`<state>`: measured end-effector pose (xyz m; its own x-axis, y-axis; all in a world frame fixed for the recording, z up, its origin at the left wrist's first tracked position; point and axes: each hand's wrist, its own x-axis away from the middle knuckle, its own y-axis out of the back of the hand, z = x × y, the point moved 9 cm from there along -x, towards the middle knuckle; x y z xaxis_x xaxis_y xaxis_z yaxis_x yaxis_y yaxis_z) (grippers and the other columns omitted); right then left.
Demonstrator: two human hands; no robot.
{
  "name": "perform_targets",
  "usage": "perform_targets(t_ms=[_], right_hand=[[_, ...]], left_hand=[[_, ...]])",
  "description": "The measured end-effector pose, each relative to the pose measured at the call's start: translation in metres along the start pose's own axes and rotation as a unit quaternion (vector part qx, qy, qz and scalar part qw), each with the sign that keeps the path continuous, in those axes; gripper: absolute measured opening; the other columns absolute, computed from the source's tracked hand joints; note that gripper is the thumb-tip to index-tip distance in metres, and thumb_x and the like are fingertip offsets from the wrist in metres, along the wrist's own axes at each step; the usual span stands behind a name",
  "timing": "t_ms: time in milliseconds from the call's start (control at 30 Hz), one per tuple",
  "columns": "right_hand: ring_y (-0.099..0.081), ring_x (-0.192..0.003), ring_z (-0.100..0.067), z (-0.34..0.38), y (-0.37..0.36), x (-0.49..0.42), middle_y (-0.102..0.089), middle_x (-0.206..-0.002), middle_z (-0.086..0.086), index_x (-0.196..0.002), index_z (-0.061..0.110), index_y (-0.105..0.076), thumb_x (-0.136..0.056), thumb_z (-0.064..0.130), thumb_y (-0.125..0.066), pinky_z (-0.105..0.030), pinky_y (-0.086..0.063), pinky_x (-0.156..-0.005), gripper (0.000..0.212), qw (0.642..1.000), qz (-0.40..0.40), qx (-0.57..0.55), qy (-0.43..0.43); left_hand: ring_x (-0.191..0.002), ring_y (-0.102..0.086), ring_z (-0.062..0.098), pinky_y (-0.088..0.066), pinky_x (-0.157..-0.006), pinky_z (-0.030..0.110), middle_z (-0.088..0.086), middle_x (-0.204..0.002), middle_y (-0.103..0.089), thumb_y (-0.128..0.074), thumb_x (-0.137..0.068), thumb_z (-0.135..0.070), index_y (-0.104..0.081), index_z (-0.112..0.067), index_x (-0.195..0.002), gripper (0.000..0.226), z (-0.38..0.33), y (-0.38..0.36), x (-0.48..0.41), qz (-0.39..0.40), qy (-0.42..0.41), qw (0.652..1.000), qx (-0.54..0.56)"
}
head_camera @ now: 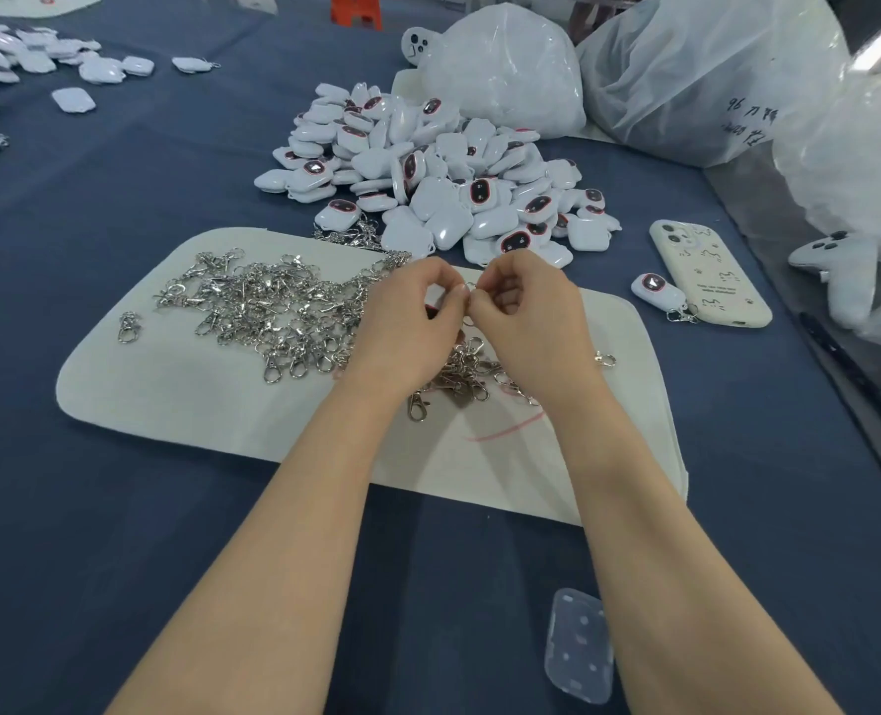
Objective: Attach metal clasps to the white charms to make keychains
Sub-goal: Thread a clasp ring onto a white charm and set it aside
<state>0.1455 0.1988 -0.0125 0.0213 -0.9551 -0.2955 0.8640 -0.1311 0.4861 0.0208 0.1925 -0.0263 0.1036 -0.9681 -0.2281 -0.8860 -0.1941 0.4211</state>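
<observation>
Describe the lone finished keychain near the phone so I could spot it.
Right of the heap of white charms on the dark blue tablecloth lies a cream phone, back up. Beside its left edge sits one white charm with a red-rimmed dark face; unlike the heaped ones, it lies alone, silver metal clasp attached.

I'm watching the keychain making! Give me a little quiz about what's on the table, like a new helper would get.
1. True or false: the pile of metal clasps lies on the white mat.
2. What lies just beside the phone? A) a charm with a clasp B) scissors C) a cup
3. Fill in: the left hand and the right hand both pinch a small metal ____.
Key: 1 true; 2 A; 3 ring.
</observation>
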Motion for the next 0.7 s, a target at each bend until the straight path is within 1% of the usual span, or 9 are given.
perform_targets(t_ms=[67, 133, 233, 267, 367, 467, 600, 700], right_hand=[[-0.051, -0.062, -0.001, 0.0014, -0.0065, 0.0036, -0.055, -0.071, 0.014, -0.082, 0.018, -0.054, -0.083, 0.007, -0.06, -0.02, -0.047, -0.067, 0.013, 1.0, -0.002, -0.004, 0.003], [-0.052, -0.066, -0.001, 0.002, -0.0098, 0.0075, -0.055, -0.075, 0.013, -0.085, 0.019, -0.053, -0.083, 0.005, -0.059, -0.021, -0.047, -0.071, 0.015, 1.0, -0.009, -0.009, 0.008], [-0.052, -0.069, -0.002, 0.0009, -0.0085, 0.0097, -0.057, -0.08, 0.009, -0.086, 0.019, -0.053, -0.085, 0.005, -0.059, -0.02, -0.045, -0.072, 0.015, 0.999, -0.024, -0.02, 0.009], [-0.053, -0.069, -0.003, 0.0005, -0.0077, 0.0097, -0.059, -0.081, 0.006, -0.085, 0.019, -0.053, -0.085, 0.006, -0.06, -0.02, -0.045, -0.071, 0.015, 0.999, -0.027, -0.022, 0.01], [-0.053, -0.07, -0.005, 0.0018, -0.0066, 0.0098, -0.06, -0.084, 0.001, -0.085, 0.018, -0.053, -0.087, 0.006, -0.06, -0.016, -0.044, -0.069, 0.014, 0.999, -0.037, -0.024, 0.023], [-0.052, -0.07, 0.0, 0.0028, -0.0076, 0.0094, -0.059, -0.086, 0.001, -0.087, 0.018, -0.053, -0.087, 0.004, -0.058, -0.01, -0.042, -0.068, 0.015, 0.999, -0.038, -0.019, 0.032], [-0.053, -0.071, 0.001, -0.0002, -0.0101, 0.0064, -0.06, -0.086, 0.002, -0.089, 0.018, -0.053, -0.089, 0.006, -0.058, -0.011, -0.043, -0.069, 0.013, 0.999, -0.014, -0.024, 0.024], [-0.053, -0.065, 0.002, -0.0013, -0.0118, 0.0034, -0.057, -0.077, 0.009, -0.09, 0.017, -0.053, -0.09, 0.008, -0.059, -0.013, -0.044, -0.067, 0.01, 0.999, 0.026, -0.033, 0.018]], left_hand=[[-0.043, -0.051, -0.009, -0.033, -0.046, 0.006, -0.013, -0.059, -0.055, -0.055, -0.092, -0.015, -0.057, -0.02, -0.08, 0.014, -0.0001, 0.0024, -0.0005, -0.022, -0.008, 0.999, -0.028], [-0.044, -0.048, -0.008, -0.032, -0.047, 0.006, -0.014, -0.061, -0.053, -0.055, -0.092, -0.016, -0.057, -0.019, -0.08, 0.012, 0.0014, 0.004, -0.0008, -0.035, -0.003, 0.999, -0.033], [-0.049, -0.049, -0.001, -0.038, -0.054, 0.017, -0.01, -0.063, -0.056, -0.055, -0.093, -0.017, -0.06, -0.019, -0.082, 0.012, 0.0053, 0.0014, -0.0015, -0.024, 0.02, 1.0, -0.004], [-0.048, -0.05, 0.001, -0.039, -0.053, 0.018, -0.009, -0.062, -0.056, -0.055, -0.093, -0.016, -0.059, -0.019, -0.081, 0.013, 0.0049, 0.0005, -0.001, -0.018, 0.025, 0.999, 0.019], [-0.037, -0.051, -0.003, -0.035, -0.043, 0.007, -0.008, -0.057, -0.054, -0.055, -0.093, -0.009, -0.057, -0.02, -0.075, 0.022, 0.0015, 0.0025, 0.0006, -0.013, 0.034, 0.995, 0.091], [-0.037, -0.051, -0.002, -0.035, -0.042, 0.008, -0.007, -0.056, -0.054, -0.055, -0.094, -0.009, -0.058, -0.016, -0.078, 0.017, 0.0017, 0.003, 0.0007, -0.013, 0.037, 0.994, 0.101], [-0.038, -0.051, -0.003, -0.036, -0.043, 0.009, -0.007, -0.057, -0.055, -0.055, -0.094, -0.011, -0.059, -0.014, -0.081, 0.014, 0.0037, 0.0021, 0.0007, -0.019, 0.036, 0.995, 0.087], [-0.039, -0.052, -0.004, -0.036, -0.043, 0.007, -0.007, -0.056, -0.056, -0.056, -0.093, -0.01, -0.06, -0.016, -0.079, 0.016, 0.0052, 0.0039, 0.0004, -0.009, 0.043, 0.994, 0.103]])
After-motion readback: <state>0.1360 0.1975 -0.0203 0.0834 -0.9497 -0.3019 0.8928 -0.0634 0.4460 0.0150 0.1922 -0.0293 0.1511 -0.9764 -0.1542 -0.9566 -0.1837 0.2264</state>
